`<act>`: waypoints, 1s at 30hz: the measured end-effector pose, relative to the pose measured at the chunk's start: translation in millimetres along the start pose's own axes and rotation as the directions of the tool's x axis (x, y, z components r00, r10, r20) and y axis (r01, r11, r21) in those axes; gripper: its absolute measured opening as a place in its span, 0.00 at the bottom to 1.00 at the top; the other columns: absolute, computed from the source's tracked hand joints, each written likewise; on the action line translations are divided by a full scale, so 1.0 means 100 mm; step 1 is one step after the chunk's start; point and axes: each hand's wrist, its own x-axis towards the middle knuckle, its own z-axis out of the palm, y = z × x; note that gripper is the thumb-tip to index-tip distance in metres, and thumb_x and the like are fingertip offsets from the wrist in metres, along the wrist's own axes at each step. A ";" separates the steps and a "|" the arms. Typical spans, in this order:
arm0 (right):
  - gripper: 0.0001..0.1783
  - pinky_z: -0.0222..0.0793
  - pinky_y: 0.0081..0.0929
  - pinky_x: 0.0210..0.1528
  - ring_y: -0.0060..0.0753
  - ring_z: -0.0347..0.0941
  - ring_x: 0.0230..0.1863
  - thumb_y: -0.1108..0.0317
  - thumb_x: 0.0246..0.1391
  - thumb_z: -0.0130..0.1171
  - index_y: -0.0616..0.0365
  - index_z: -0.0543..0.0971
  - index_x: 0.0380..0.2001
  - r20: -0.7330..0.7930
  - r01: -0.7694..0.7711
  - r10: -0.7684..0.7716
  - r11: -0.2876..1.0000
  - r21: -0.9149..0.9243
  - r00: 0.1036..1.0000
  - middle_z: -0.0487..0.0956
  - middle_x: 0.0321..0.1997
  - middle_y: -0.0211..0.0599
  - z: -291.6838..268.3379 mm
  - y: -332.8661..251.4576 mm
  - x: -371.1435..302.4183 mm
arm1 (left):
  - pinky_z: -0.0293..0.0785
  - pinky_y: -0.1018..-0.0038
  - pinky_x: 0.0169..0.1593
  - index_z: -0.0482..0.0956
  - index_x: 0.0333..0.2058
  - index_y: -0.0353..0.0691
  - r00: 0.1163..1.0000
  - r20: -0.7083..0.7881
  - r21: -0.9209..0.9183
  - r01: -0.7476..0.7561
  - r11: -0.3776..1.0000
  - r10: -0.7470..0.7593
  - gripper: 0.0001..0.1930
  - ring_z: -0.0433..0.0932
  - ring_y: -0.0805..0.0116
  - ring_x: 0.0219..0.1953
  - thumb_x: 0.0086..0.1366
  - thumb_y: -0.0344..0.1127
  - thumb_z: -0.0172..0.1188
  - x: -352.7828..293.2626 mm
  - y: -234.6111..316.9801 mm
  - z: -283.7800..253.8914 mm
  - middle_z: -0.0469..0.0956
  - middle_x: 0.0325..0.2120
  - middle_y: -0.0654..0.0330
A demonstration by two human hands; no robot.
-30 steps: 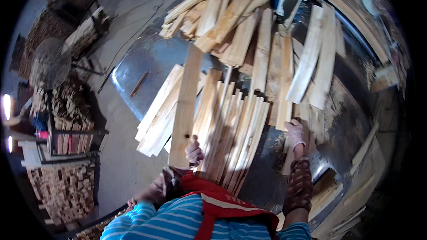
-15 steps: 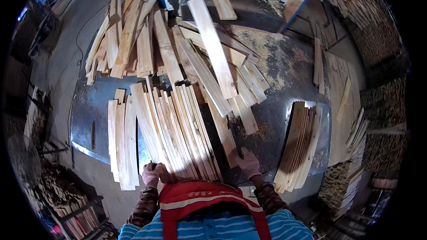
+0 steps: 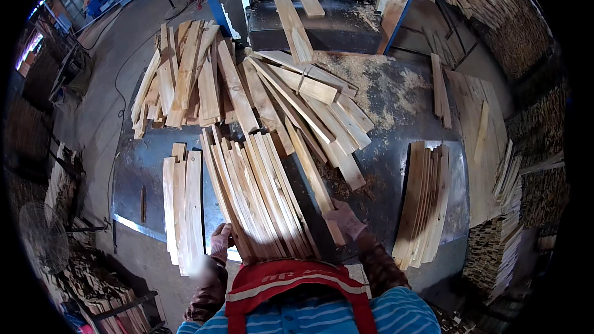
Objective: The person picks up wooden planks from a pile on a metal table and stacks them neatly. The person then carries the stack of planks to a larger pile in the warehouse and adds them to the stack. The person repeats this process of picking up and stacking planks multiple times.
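Observation:
A row of narrow wooden boards (image 3: 263, 195) lies side by side before me, its near end at my red apron (image 3: 281, 281). My gloved left hand (image 3: 220, 241) is at the near left corner of this row with curled fingers; whether they grip a board's edge is hidden. On the right, my gloved right hand (image 3: 348, 219) is closed around the near part of a single long board (image 3: 314, 179), which is tilted on its edge. That board slants away to the left, a dark strip of table apart from the row.
Left of the row lie a few pale boards (image 3: 184, 210); right, a bundle of boards (image 3: 422, 204). Farther off are a heap of boards (image 3: 185, 77) and fanned-out boards (image 3: 334, 114) amid sawdust (image 3: 396, 93). A blue-sided machine (image 3: 312, 37) stands behind the metal table (image 3: 387, 173).
The view has shifted, showing more of the machine. The bright board on the fanned pile now lies lower and turned narrow. The board at my right hand has tipped onto its edge.

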 end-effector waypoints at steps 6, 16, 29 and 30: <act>0.23 0.73 0.23 0.46 0.23 0.77 0.43 0.74 0.53 0.59 0.63 0.76 0.55 0.052 0.051 -0.058 0.991 0.122 0.997 0.82 0.43 0.32 0.07 -0.02 -0.38 | 0.77 0.70 0.41 0.78 0.46 0.29 0.957 -0.237 0.165 -0.129 0.978 0.167 0.17 0.79 0.66 0.35 0.61 0.33 0.63 0.30 -0.39 -0.05 0.81 0.33 0.58; 0.35 0.72 0.41 0.50 0.53 0.75 0.52 0.45 0.55 0.60 0.55 0.70 0.60 0.203 0.582 -0.567 0.637 -0.505 0.798 0.75 0.56 0.50 1.25 -1.08 0.09 | 0.78 0.67 0.48 0.53 0.67 0.42 0.830 0.450 -0.025 -0.358 0.933 0.331 0.41 0.77 0.61 0.46 0.59 0.31 0.67 -0.41 1.28 1.51 0.74 0.48 0.52; 0.41 0.67 0.42 0.57 0.53 0.72 0.54 0.53 0.46 0.57 0.60 0.65 0.63 -0.220 -0.096 -0.461 0.277 -0.956 0.860 0.75 0.55 0.53 -0.31 -1.16 2.46 | 0.69 0.72 0.61 0.57 0.68 0.38 0.439 -0.047 0.024 -0.898 0.440 0.897 0.34 0.68 0.66 0.60 0.67 0.34 0.60 0.98 4.38 1.43 0.61 0.65 0.52; 0.39 0.67 0.39 0.57 0.52 0.74 0.51 0.55 0.45 0.58 0.61 0.68 0.62 -0.260 -0.115 -0.345 0.389 -0.914 0.902 0.77 0.53 0.51 -0.34 -1.24 2.42 | 0.69 0.72 0.61 0.58 0.68 0.39 0.530 0.081 0.000 -0.847 0.532 0.844 0.32 0.69 0.66 0.60 0.68 0.33 0.59 0.86 4.20 1.66 0.63 0.64 0.54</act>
